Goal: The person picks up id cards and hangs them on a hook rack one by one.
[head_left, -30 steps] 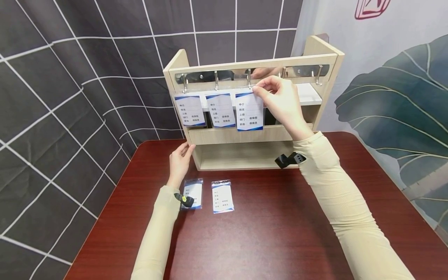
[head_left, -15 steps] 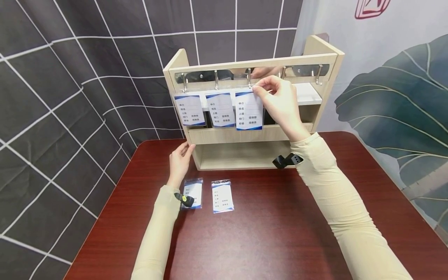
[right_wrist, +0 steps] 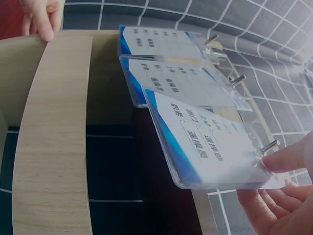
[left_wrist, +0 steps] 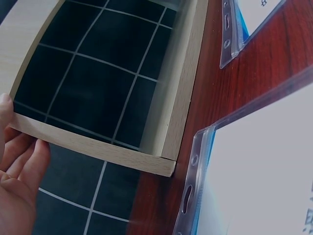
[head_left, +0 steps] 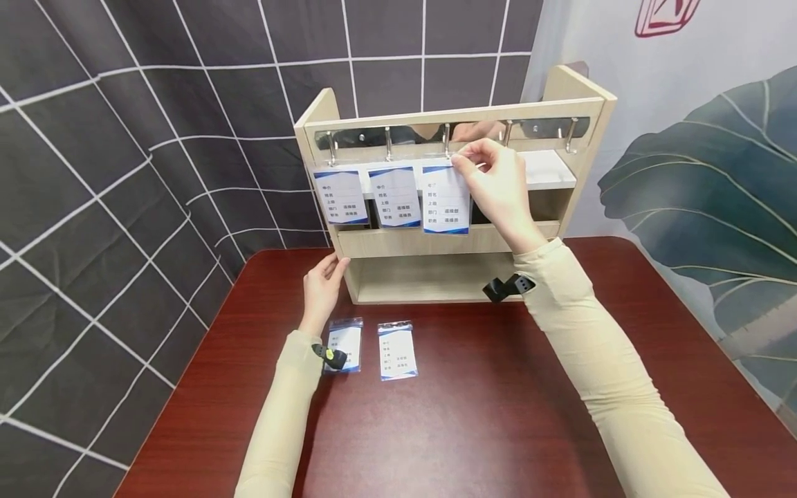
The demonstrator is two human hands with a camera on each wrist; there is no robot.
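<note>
At the middle hook (head_left: 446, 140) of a small wooden shelf (head_left: 398, 243), my right hand (head_left: 498, 185) pinches the upper right corner of a clear-sleeved name badge (head_left: 445, 202) between thumb and fingers. In the right wrist view the hook's metal tip (right_wrist: 271, 146) pokes out at that badge's top edge, close to the thumb. Two similar badges, one at the far left (head_left: 341, 197) and one beside it (head_left: 395, 198), hang from the first two hooks. My left hand (head_left: 320, 287) grips the shelf's left side panel (left_wrist: 93, 148), thumb on one face and fingers on the other.
Two more badges lie flat on the red-brown table (head_left: 473, 415): one (head_left: 397, 351) in front of the shelf, the other (head_left: 345, 339) partly hidden under my left wrist. Another hook (head_left: 570, 135) is at the right end of the rail. A dark tiled curtain (head_left: 249, 173) hangs behind.
My right wrist has swung slightly to the left while the fingers stay on the badge's corner. The left hand keeps its place on the shelf. The head view has shifted a little.
</note>
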